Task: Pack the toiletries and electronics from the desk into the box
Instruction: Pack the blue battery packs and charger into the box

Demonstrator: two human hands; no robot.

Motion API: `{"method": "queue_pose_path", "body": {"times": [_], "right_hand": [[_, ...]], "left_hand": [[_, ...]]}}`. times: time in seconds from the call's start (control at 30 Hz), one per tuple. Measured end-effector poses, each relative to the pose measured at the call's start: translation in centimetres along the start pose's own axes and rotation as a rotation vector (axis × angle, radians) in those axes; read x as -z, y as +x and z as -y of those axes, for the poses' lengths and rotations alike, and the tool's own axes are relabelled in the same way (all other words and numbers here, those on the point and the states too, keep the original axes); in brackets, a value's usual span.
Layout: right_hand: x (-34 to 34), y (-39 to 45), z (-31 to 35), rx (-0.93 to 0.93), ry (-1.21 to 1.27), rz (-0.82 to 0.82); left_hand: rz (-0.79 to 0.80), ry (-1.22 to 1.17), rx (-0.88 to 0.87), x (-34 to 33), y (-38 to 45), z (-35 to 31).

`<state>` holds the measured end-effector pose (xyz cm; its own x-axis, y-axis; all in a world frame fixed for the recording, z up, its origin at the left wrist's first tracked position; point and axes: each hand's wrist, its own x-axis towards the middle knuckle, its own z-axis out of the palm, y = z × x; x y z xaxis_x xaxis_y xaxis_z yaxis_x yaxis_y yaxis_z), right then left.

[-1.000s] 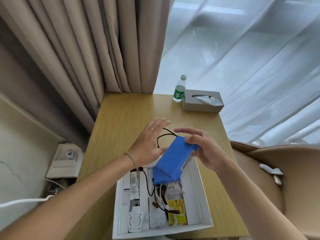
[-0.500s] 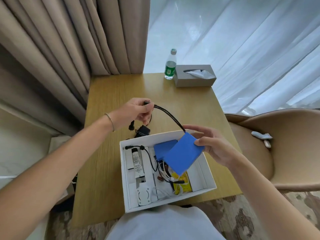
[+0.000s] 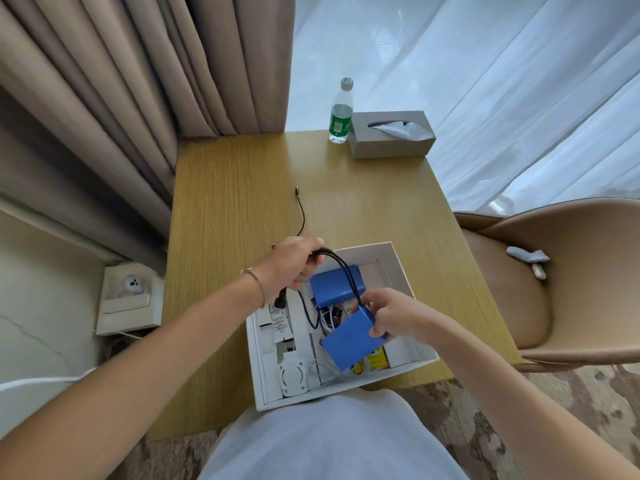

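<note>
A white box (image 3: 398, 261) stands at the desk's near edge. Inside lie a white tube (image 3: 281, 323), a round white part (image 3: 293, 375), a yellow packet (image 3: 375, 362), white cables and a blue pack (image 3: 337, 285). My right hand (image 3: 393, 318) grips a second blue pack (image 3: 349, 341), tilted above the box's middle. A black cable (image 3: 341, 268) loops from that pack up to my left hand (image 3: 296, 266), which grips it over the box's far left corner. A thin end of the cable (image 3: 302, 216) trails out onto the desk.
A wooden desk (image 3: 242, 202) holds a water bottle (image 3: 341, 114) and a grey tissue box (image 3: 391, 135) at its far edge. A tan chair (image 3: 561, 271) stands to the right, curtains behind, and a wall socket panel (image 3: 128, 299) to the left.
My right hand has lowered the blue pack deeper over the box. My left hand has drawn the black cable nearer, over the box's corner. The camera has tilted down.
</note>
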<state>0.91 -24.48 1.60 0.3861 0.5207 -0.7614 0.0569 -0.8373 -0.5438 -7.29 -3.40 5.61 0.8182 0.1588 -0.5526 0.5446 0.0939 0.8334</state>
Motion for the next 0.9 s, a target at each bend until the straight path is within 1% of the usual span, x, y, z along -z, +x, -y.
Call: {"method": "queue_pose_path", "body": {"times": [0.17, 0.27, 0.4, 0.57, 0.7, 0.8, 0.87, 0.9], "right_hand": [[-0.9, 1.6, -0.3, -0.131, 0.019, 0.076], [-1.5, 2.2, -0.8, -0.129, -0.115, 0.069], [-1.6, 2.7, -1.6, -0.120, -0.248, 0.038], [-1.4, 2.9, -1.9, -0.152, -0.383, -0.002], [-1.7, 2.9, -2.4, -0.154, -0.507, -0.040], [-2.1, 2.7, -2.8, -0.138, -0.596, -0.060], [-2.3, 2.7, -2.9, -0.124, -0.648, -0.075], [-2.3, 2.7, -2.9, -0.121, -0.660, -0.080]], "left_hand": [[0.060, -0.247, 0.178, -1.5, 0.2, 1.4], [0.052, -0.338, 0.247, -2.0, 0.5, 2.5], [0.035, -0.399, 0.302, -2.7, 0.7, 3.7], [0.048, -0.398, 0.287, -4.0, 0.8, 4.5], [0.015, -0.501, 0.273, -5.8, 1.0, 5.6], [-0.087, -0.540, 0.254, -6.7, 1.9, 6.6], [-0.174, -0.491, 0.232, -6.8, 2.7, 7.4], [-0.210, -0.430, 0.212, -6.8, 3.1, 7.7]]}}
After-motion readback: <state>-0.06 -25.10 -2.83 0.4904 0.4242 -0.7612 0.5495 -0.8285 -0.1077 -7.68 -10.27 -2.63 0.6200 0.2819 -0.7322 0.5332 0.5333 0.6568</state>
